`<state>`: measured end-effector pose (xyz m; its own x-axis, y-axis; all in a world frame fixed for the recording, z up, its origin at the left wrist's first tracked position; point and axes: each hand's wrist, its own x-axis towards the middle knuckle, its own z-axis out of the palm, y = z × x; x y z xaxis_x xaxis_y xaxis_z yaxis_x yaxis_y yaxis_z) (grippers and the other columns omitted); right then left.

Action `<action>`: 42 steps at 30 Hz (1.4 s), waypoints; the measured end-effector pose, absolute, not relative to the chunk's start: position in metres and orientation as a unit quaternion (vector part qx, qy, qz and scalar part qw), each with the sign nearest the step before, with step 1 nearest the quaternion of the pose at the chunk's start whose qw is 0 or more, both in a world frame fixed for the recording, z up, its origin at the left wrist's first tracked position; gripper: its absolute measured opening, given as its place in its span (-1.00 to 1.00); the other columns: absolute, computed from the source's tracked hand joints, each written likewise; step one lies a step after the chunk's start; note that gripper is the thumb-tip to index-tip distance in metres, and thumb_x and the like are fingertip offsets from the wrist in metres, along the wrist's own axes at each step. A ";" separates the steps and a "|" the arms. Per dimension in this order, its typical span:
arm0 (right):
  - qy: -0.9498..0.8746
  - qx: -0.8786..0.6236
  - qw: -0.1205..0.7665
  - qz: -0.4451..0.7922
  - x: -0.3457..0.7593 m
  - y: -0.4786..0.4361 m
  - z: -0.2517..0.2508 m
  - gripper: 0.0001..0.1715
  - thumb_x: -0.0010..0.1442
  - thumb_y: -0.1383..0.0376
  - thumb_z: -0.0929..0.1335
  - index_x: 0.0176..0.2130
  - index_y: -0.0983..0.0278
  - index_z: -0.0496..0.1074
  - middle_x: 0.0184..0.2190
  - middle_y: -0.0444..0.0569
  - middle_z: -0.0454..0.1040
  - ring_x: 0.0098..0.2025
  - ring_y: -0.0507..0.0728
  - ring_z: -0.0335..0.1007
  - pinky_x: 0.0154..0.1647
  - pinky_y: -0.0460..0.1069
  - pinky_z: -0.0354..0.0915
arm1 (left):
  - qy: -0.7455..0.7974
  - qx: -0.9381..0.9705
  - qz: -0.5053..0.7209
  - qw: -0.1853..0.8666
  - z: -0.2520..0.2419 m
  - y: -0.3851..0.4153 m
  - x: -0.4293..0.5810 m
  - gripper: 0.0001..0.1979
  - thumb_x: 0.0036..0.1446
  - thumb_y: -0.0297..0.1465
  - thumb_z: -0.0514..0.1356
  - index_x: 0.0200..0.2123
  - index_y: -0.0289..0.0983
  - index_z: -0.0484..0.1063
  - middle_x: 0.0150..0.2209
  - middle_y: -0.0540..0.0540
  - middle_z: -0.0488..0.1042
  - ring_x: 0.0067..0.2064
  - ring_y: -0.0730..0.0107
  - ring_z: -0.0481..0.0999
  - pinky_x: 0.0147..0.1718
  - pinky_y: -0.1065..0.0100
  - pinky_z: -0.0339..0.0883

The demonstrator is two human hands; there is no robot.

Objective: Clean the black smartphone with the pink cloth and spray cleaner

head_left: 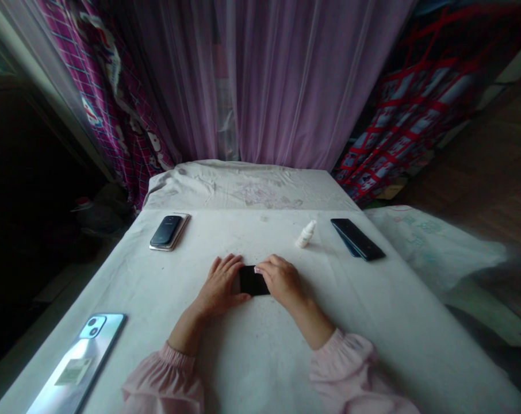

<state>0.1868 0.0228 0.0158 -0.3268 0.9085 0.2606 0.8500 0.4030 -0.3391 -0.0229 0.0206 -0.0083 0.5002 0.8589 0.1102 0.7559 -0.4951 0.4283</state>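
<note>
Nearest to me, my pink sleeves (pixel 165 379) rest low over the white tablecloth (pixel 252 356), and off to my left a pale, shiny phone (pixel 77 368) lies back up, well apart from either hand. Between my two hands, straight in front of me, sits the dark phone (pixel 252 282), flat on the cloth. Its right end is covered by my hand, so I can't see its full length, but I judge its long axis to run crosswise, from one hand to the other. My left hand (pixel 219 287) is spread at the left end, thumb along the near corner and fingers reaching past the far one, so that end lies within the fork; I take this as a brace, with nothing lifted. My right hand (pixel 282 280) comes over the other end, fingertips drawn tightly together on a small white piece (pixel 256 269), which sits above the far part of the dark face; whether it presses there I can't tell. Sideways along that axis, toward my left hand, is where most of the uncovered surface lies. Farther out, a white bottle (pixel 306 234) stands upright beyond my right hand, with a stacked pair of phones (pixel 359 238) to its right and another phone stack (pixel 165 230) out to the left. Behind everything hang purple curtains (pixel 286 86).
</note>
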 end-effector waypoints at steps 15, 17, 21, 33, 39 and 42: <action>-0.838 -0.494 0.218 0.073 0.189 -0.011 0.013 -0.80 0.25 0.40 0.35 -0.25 0.15 0.57 -0.31 -0.08 0.49 -0.22 0.07 0.40 -0.18 -0.06 0.25 | 0.482 0.845 0.160 0.169 -0.005 0.018 -0.020 -0.21 -0.04 -0.13 0.38 0.22 -0.21 0.21 0.30 -0.27 0.22 0.36 -0.07 0.07 0.29 -0.19 -0.17; -0.839 -0.498 0.208 0.067 0.186 0.000 0.014 -0.81 0.25 0.39 0.36 -0.26 0.15 0.57 -0.31 -0.08 0.50 -0.22 0.07 0.40 -0.17 -0.06 0.25 | 0.480 0.845 0.161 0.170 -0.005 0.018 -0.020 -0.23 -0.03 -0.14 0.37 0.22 -0.20 0.21 0.30 -0.27 0.21 0.36 -0.06 0.06 0.29 -0.19 -0.18; -0.825 -0.529 0.192 0.053 0.178 0.026 0.016 -0.81 0.29 0.33 0.33 -0.25 0.14 0.58 -0.29 -0.05 0.51 -0.23 0.08 0.41 -0.19 -0.06 0.25 | 0.481 0.844 0.163 0.170 -0.006 0.018 -0.020 -0.25 -0.03 -0.14 0.37 0.21 -0.19 0.23 0.29 -0.27 0.23 0.36 -0.07 0.07 0.29 -0.20 -0.19; -0.844 -0.489 0.203 0.091 0.176 -0.008 0.016 -0.79 0.23 0.42 0.36 -0.24 0.14 0.57 -0.29 -0.09 0.50 -0.22 0.07 0.40 -0.19 -0.08 0.25 | 0.494 0.838 0.157 0.168 -0.003 0.017 -0.017 -0.23 -0.03 -0.12 0.38 0.20 -0.24 0.22 0.29 -0.27 0.23 0.36 -0.05 0.07 0.30 -0.18 -0.17; -0.843 -0.502 0.171 0.092 0.171 0.013 0.021 -0.81 0.28 0.33 0.34 -0.23 0.13 0.58 -0.29 -0.08 0.50 -0.23 0.07 0.41 -0.20 -0.08 0.25 | 0.489 0.841 0.149 0.175 -0.001 0.018 -0.018 -0.23 -0.05 -0.15 0.39 0.20 -0.23 0.24 0.30 -0.27 0.23 0.36 -0.07 0.06 0.29 -0.19 -0.17; -0.831 -0.526 0.158 0.081 0.165 0.030 0.022 -0.78 0.32 0.30 0.31 -0.20 0.14 0.58 -0.25 -0.05 0.50 -0.20 0.08 0.40 -0.17 -0.08 0.25 | 0.490 0.841 0.143 0.178 0.000 0.018 -0.019 -0.21 -0.05 -0.13 0.39 0.21 -0.23 0.23 0.30 -0.27 0.22 0.36 -0.06 0.06 0.29 -0.20 -0.18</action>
<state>0.1652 0.0296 0.0222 -0.3959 0.9011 0.1771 0.8500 0.4325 -0.3007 -0.0185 0.0179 0.0002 0.4777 0.8760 0.0665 0.7738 -0.4554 0.4402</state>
